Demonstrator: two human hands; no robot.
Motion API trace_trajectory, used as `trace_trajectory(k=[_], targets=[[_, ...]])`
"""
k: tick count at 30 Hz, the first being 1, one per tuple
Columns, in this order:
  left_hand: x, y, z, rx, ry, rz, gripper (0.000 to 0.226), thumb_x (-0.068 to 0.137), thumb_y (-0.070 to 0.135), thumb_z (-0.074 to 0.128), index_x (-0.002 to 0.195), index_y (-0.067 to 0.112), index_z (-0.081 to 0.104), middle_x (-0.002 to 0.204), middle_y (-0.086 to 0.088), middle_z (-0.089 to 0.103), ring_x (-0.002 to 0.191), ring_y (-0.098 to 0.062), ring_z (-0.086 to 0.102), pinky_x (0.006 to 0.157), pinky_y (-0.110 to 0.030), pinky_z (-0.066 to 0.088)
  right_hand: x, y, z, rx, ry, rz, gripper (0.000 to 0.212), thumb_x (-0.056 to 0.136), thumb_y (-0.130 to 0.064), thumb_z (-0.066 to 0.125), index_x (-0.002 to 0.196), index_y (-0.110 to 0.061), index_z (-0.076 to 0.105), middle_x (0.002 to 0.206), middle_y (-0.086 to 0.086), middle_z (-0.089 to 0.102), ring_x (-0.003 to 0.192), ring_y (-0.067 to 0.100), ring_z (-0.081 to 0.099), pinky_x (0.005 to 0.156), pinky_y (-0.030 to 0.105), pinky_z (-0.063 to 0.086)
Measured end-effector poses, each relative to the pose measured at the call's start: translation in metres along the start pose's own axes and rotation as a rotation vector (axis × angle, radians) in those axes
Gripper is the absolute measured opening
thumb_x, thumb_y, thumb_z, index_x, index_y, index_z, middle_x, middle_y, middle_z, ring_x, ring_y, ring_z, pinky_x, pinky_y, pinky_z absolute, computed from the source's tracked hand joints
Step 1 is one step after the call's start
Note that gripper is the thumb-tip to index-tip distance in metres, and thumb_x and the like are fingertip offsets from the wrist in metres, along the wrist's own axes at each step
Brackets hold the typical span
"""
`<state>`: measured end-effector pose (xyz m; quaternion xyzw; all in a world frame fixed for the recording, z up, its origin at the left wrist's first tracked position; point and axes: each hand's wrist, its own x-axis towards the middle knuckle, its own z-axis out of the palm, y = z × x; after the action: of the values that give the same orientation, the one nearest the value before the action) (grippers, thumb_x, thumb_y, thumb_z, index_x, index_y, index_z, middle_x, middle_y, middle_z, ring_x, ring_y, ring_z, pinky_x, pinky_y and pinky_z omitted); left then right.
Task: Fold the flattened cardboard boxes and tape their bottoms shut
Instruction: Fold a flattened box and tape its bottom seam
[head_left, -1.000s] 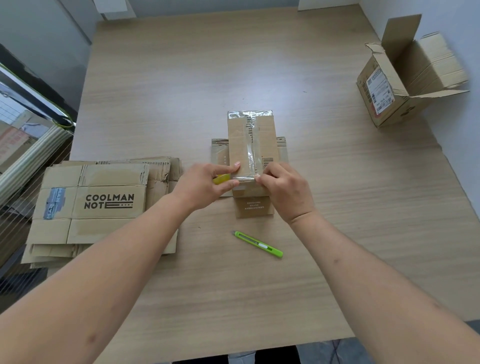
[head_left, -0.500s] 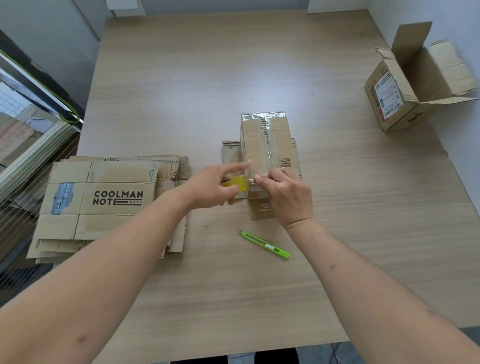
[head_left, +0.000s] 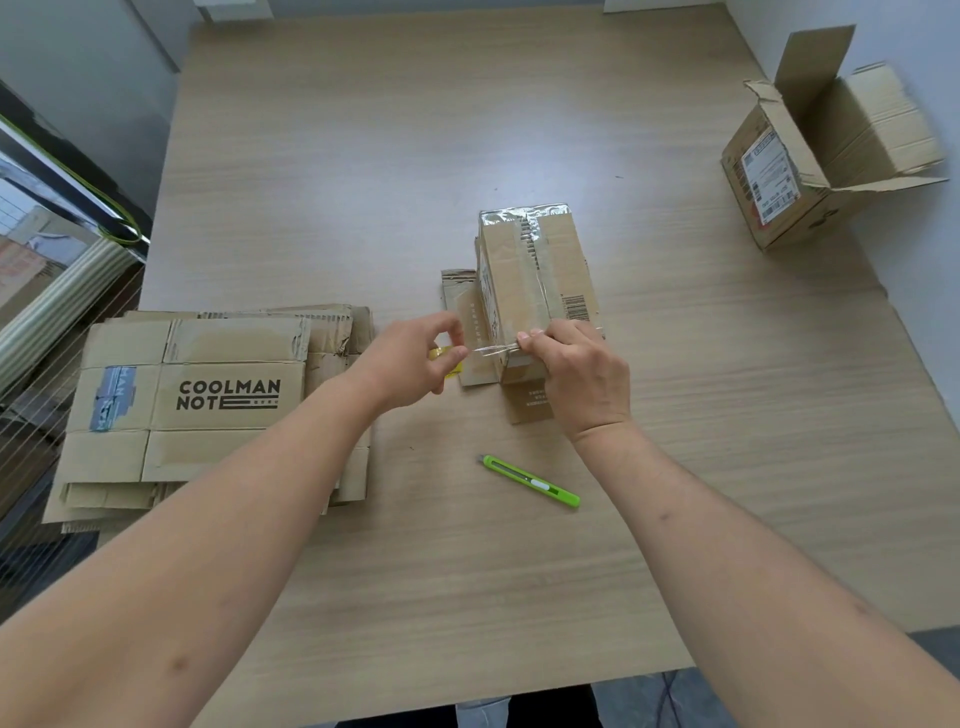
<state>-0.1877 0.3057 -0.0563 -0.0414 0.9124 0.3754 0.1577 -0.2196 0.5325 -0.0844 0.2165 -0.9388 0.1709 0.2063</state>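
Note:
A small folded cardboard box (head_left: 535, 275) stands bottom-up at the table's middle, a strip of clear tape running along its seam. My right hand (head_left: 576, 374) presses the tape's near end onto the box's near edge. My left hand (head_left: 415, 358) grips a yellow-cored roll of clear tape (head_left: 447, 358) just left of the box. A short stretch of clear tape (head_left: 493, 349) runs taut between the roll and the box. A stack of flattened boxes (head_left: 208, 405), the top one printed COOLMAN NOTE, lies at the left.
A green utility knife (head_left: 531, 480) lies on the table near me, below the box. An open cardboard box (head_left: 810, 171) with a shipping label sits tipped at the far right by the wall. The wooden table (head_left: 415, 130) stretches beyond the box.
My left hand has pulled the roll leftward away from the box, drawing out a stretch of tape. My right hand stays on the box's near edge.

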Motion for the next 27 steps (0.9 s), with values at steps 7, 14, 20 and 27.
trace_trajectory(k=[7, 14, 20, 27], targets=[[0.006, -0.003, 0.013, 0.035, 0.049, -0.015, 0.01, 0.104, 0.031, 0.059, 0.095, 0.03, 0.056, 0.06, 0.001, 0.072, 0.066, 0.008, 0.054, 0.071, -0.03, 0.039, -0.002, -0.009, -0.009, 0.052, -0.126, 0.061, 0.023, 0.078, -0.042, 0.083, 0.092, -0.025, 0.076, 0.086, -0.005, 0.062, 0.088, 0.022, 0.061, 0.054, 0.024, 0.037], [0.007, -0.002, 0.022, -0.021, 0.079, -0.045, 0.009, 0.104, 0.03, 0.06, 0.096, 0.027, 0.057, 0.062, 0.0, 0.072, 0.048, 0.004, 0.05, 0.064, -0.03, 0.042, 0.008, -0.022, -0.003, -0.125, -0.141, 0.099, 0.034, 0.069, -0.049, 0.085, 0.073, -0.024, 0.063, 0.082, -0.006, 0.058, 0.08, 0.02, 0.059, 0.052, 0.024, 0.025], [0.004, -0.001, 0.015, -0.134, 0.097, -0.037, 0.009, 0.104, 0.029, 0.061, 0.098, 0.022, 0.06, 0.064, -0.004, 0.072, 0.042, -0.007, 0.05, 0.054, -0.026, 0.044, 0.007, -0.021, 0.006, -0.168, -0.062, 0.1, 0.035, 0.071, -0.05, 0.083, 0.075, -0.024, 0.06, 0.083, -0.006, 0.056, 0.082, 0.018, 0.059, 0.054, 0.024, 0.025], [-0.003, 0.003, 0.013, -0.178, 0.101, -0.036, 0.01, 0.103, 0.028, 0.062, 0.096, 0.022, 0.06, 0.062, -0.003, 0.071, 0.042, -0.013, 0.052, 0.052, -0.026, 0.044, 0.005, -0.018, -0.001, 0.079, -0.197, 0.231, 0.021, 0.084, -0.017, 0.079, 0.099, -0.025, 0.067, 0.101, -0.006, 0.058, 0.101, 0.022, 0.057, 0.058, 0.031, 0.048]])
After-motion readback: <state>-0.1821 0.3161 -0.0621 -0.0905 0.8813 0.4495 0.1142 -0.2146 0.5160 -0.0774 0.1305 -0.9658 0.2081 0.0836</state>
